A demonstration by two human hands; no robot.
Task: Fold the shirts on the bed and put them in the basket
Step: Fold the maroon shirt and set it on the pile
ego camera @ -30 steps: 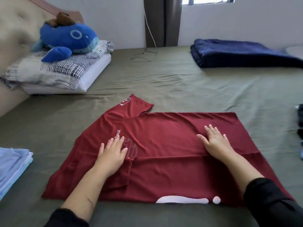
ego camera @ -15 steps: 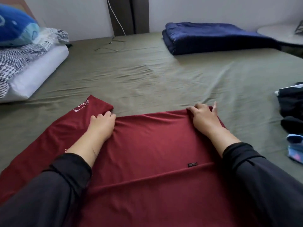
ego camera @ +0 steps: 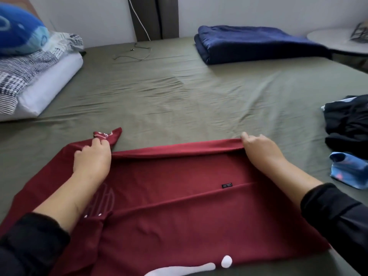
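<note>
While the red shirt (ego camera: 179, 206) is lying spread across the near edge of the bed (ego camera: 179, 92), both hands are gripping its far edge. The left hand (ego camera: 92, 156) is curling its fingers around the cloth beside the sleeve, which is bunching up and pointing toward the far side of the bed. The right hand (ego camera: 258, 148) is pinching the opposite end of that same edge, and the fabric between the two hands is lifting into a rolled fold. A small black label is showing on the shirt near the right forearm, and white print is showing at the near hem.

Toward the left edge of the bed, a patterned pillow (ego camera: 25, 76) is resting on a white one, with a blue plush toy (ego camera: 18, 30) sitting on top. A folded navy blanket (ego camera: 254, 44) is lying near the far right corner. Dark clothes (ego camera: 348, 124) are piling at the right edge, with a light blue garment (ego camera: 350, 172) just beside them. A thin cable (ego camera: 133, 54) is lying along the far edge.
</note>
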